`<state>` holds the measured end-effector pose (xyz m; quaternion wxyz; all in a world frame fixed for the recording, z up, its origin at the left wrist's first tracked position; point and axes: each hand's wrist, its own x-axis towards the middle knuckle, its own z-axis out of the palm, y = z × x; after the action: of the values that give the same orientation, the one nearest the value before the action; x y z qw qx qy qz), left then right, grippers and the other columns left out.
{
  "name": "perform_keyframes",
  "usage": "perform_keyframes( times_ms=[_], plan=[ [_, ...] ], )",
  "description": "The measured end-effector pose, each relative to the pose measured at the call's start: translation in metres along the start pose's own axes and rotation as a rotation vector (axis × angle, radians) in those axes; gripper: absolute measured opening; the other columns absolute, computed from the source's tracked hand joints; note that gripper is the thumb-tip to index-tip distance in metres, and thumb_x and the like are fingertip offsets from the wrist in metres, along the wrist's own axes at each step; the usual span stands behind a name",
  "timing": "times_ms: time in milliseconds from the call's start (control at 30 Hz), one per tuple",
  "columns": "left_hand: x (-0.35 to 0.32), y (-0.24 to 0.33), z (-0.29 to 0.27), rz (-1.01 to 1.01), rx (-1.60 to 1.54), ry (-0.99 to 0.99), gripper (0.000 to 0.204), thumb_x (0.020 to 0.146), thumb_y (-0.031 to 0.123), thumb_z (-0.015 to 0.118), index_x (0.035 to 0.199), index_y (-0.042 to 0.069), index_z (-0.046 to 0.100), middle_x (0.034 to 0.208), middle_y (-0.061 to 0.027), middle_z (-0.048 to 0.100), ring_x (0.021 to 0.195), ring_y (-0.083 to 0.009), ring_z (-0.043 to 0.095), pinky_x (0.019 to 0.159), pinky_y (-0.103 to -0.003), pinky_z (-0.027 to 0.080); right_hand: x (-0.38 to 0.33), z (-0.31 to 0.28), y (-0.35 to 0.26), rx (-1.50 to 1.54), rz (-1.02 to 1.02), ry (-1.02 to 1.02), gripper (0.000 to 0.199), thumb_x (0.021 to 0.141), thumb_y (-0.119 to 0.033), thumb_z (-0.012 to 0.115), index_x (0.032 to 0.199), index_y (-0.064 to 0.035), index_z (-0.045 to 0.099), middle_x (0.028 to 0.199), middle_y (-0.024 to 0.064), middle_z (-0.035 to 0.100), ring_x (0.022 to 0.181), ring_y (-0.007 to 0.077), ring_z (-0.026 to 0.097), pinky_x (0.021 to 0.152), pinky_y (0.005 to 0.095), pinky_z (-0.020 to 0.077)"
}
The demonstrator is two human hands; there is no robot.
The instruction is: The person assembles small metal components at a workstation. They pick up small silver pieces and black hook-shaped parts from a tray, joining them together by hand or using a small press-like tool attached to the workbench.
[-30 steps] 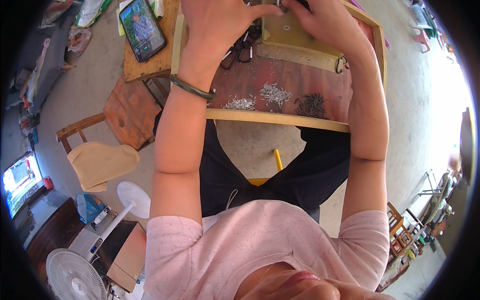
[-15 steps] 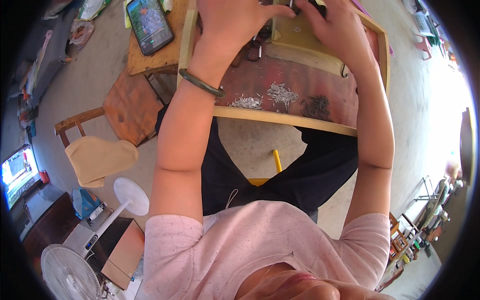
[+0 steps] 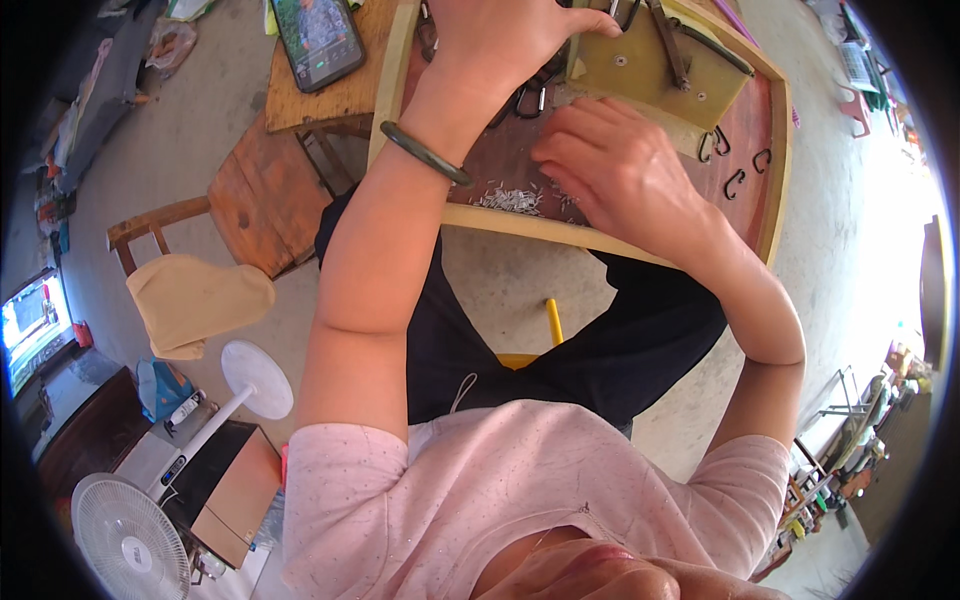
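Observation:
My left hand reaches over the far part of a wooden-rimmed tray. Its thumb stretches right, beside a dark metal loop at the yellowish block; the top edge cuts off its other fingers. My right hand is low over the near part of the tray, fingers bent together and pointing left. Whatever is at its fingertips is hidden. Just left of it lies a pile of small silver pins. Black carabiners lie between my hands, and several black hook-shaped pieces on the right.
A dark metal lever sits on the block. Left of the tray, a phone lies on a small wooden table. Further left are a wooden chair, a beige cloth and a white fan.
My right hand has come back from the block toward me, down over the small piles. The lever and the hook-shaped pieces now show. My left hand stays near the block.

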<state>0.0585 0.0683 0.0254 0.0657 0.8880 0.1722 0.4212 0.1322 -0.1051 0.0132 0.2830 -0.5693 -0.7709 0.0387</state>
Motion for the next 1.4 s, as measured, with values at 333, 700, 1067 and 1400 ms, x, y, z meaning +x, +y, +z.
perform_keyframes(
  times_ms=[333, 700, 1067, 1400],
  plan=[
    [0.0, -0.002, 0.002, 0.01, -0.008, 0.049, 0.057, 0.059, 0.041, 0.094, 0.093, 0.008, 0.062, 0.091, -0.01, 0.063, 0.099, -0.0307, 0.059, 0.098, -0.045, 0.035, 0.008, 0.035, -0.008, -0.159, -0.129, -0.097, 0.01, 0.07, -0.011, 0.065, 0.077, -0.0049, 0.063, 0.082, 0.0076, 0.059, 0.081, 0.0252, 0.062, 0.074, 0.037, 0.0503],
    [-0.001, -0.002, 0.001, 0.018, -0.006, 0.051, 0.058, 0.06, 0.043, 0.095, 0.092, 0.008, 0.062, 0.088, -0.0086, 0.062, 0.096, -0.0274, 0.058, 0.098, -0.043, 0.035, 0.021, 0.036, -0.031, -0.375, -0.097, -0.204, 0.008, 0.073, -0.016, 0.069, 0.074, -0.0082, 0.07, 0.08, 0.0066, 0.063, 0.083, 0.022, 0.065, 0.077, 0.0343, 0.0502],
    [0.0, -0.001, -0.003, -0.015, -0.028, -0.007, 0.057, 0.061, 0.04, 0.095, 0.095, 0.007, 0.063, 0.091, -0.0092, 0.063, 0.097, -0.0282, 0.059, 0.098, -0.044, 0.037, 0.018, -0.012, -0.003, 0.091, 0.194, 0.003, 0.011, 0.081, -0.006, 0.071, 0.091, -0.0074, 0.07, 0.091, 0.0077, 0.072, 0.088, 0.0248, 0.07, 0.079, 0.0405, 0.0528],
    [0.002, 0.002, -0.001, -0.039, -0.023, -0.038, 0.055, 0.061, 0.039, 0.093, 0.095, 0.009, 0.063, 0.091, -0.0083, 0.063, 0.1, -0.0285, 0.059, 0.098, -0.045, 0.037, 0.031, -0.044, 0.07, -0.295, 0.09, 0.442, 0.016, 0.082, 0.006, 0.073, 0.094, -0.0025, 0.068, 0.106, 0.0148, 0.064, 0.095, 0.0294, 0.065, 0.076, 0.0369, 0.0526]
  ],
)
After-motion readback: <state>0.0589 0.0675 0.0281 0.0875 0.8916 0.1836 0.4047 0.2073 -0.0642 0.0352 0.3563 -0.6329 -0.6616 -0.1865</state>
